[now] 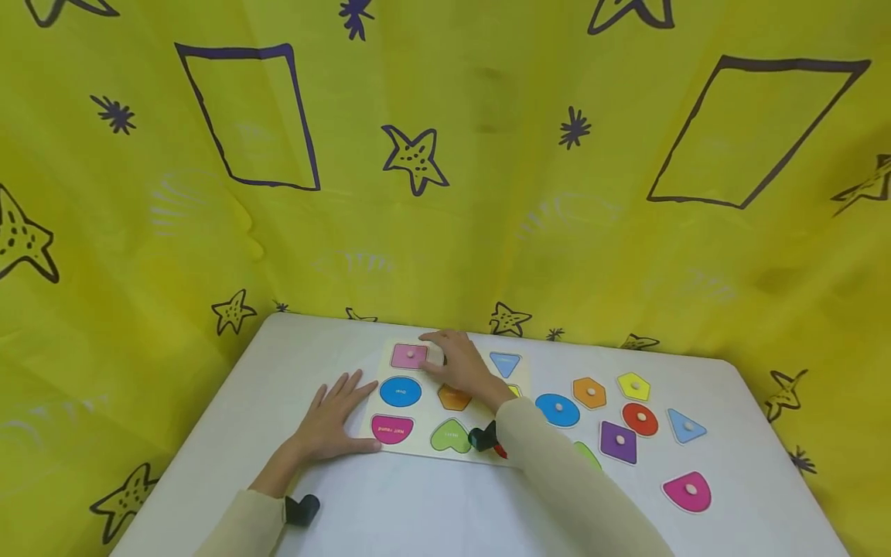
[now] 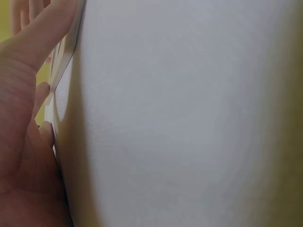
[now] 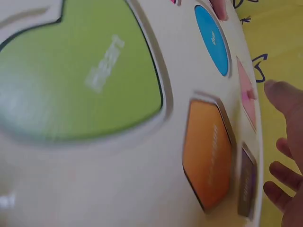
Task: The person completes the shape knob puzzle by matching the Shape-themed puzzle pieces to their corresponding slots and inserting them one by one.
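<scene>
A cream shape-puzzle board (image 1: 426, 414) lies on the white table. My left hand (image 1: 330, 422) is spread flat beside its left edge, with the thumb and a fingertip touching the edge. Over the board's far side, my right hand (image 1: 462, 367) has its fingers apart and holds nothing. Its thumb is close to the pink rectangle piece (image 1: 411, 362), which sits in its recess with its knob up. The right wrist view shows the green heart recess (image 3: 90, 80), the orange hexagon recess (image 3: 208, 151) and the blue oval recess (image 3: 213, 40). My right forearm hides part of the board.
Loose knobbed pieces lie right of the board: blue oval (image 1: 550, 416), orange hexagon (image 1: 588, 392), yellow pentagon (image 1: 633, 393), red circle (image 1: 646, 424), purple square (image 1: 612, 451), blue triangle (image 1: 681, 433) and magenta half round (image 1: 681, 495). A yellow patterned curtain (image 1: 473, 232) hangs behind the table.
</scene>
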Demonstrator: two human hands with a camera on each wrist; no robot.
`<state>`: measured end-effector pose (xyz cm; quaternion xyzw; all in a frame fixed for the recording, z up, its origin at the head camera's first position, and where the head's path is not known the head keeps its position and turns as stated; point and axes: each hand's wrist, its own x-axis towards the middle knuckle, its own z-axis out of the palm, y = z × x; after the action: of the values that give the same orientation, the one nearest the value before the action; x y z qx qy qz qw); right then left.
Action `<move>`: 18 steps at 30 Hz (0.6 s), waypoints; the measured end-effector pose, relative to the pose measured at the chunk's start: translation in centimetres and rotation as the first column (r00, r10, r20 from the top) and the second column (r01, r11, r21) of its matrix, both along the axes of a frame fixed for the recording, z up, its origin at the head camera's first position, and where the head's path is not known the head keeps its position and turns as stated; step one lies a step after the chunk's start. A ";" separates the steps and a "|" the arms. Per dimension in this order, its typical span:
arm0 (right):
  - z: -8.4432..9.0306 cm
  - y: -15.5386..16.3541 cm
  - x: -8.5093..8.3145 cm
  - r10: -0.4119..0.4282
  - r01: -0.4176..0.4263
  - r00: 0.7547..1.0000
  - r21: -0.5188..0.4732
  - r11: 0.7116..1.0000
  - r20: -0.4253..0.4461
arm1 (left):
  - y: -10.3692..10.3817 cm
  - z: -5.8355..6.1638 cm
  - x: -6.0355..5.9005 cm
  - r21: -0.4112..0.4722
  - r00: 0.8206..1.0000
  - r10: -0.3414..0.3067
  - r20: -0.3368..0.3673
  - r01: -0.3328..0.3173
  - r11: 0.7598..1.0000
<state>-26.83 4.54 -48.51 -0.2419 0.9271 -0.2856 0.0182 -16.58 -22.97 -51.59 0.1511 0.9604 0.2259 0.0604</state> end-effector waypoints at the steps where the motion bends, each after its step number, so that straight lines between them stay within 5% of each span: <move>1: 0.3 0.5 0.1 0.009 -0.009 1.000 -0.003 1.000 0.004 | 0.0 0.0 0.0 0.002 1.000 -0.001 -0.002 0.001 1.000; 10: 3.2 6.0 1.9 0.070 -0.070 0.997 0.016 0.997 0.024 | -0.2 -0.4 0.2 0.016 1.000 -0.001 -0.022 0.001 1.000; 18: 3.8 12.3 4.3 0.041 -0.042 0.997 -0.016 0.999 -0.069 | 0.1 -0.1 0.2 0.060 0.998 -0.021 -0.054 0.024 0.998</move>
<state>-22.57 16.87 -44.69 -0.2709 0.9194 -0.2849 -0.0101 -16.37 -22.90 -51.72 0.1697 0.9527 0.2499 0.0328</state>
